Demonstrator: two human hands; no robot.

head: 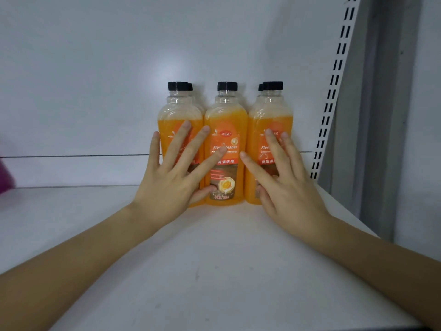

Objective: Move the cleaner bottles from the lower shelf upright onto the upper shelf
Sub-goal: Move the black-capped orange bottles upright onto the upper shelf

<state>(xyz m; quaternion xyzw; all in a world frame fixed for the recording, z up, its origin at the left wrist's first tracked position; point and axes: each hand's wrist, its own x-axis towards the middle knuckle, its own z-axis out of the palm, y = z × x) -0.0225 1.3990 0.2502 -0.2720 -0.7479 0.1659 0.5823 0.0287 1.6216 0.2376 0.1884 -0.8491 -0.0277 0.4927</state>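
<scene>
The middle bottle stands upright on the white shelf (black cap on). Left of it, the left hand lays straight, spread fingers on the left bottle; right of it, the right hand likewise touches the right bottle, neither grasping.

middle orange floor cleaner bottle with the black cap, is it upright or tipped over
Upright: the middle orange floor cleaner bottle stands on its base on the white shelf, with its black cap at the top.

Bottles are bright orange with black caps and orange-brown labels; shelf is plain white, purple thing far left.
</scene>
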